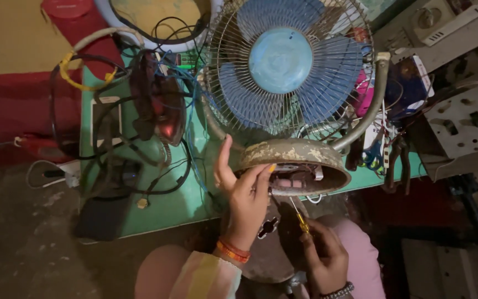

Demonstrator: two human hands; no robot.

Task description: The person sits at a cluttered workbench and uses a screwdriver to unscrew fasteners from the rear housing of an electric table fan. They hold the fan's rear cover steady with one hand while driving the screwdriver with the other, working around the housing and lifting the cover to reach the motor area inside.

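One table fan (289,72) stands on the green table (167,210), with three blue blades visible behind its wire cage and one round, rusty base (297,163) at the near side. Two hands are at work: the left hand (244,194) and the right hand (323,259), with one screwdriver (301,218) between them. One dark red clothes iron (159,102) lies to the left. The tangled cables are too many to count.

Looks like a small repair workshop: green surface (167,213) buried in tangled cables (106,122), pliers (396,160), loose switch plates (463,122), a clothes iron (159,105) and a dismantled fan (289,72), dusty concrete floor (23,243).
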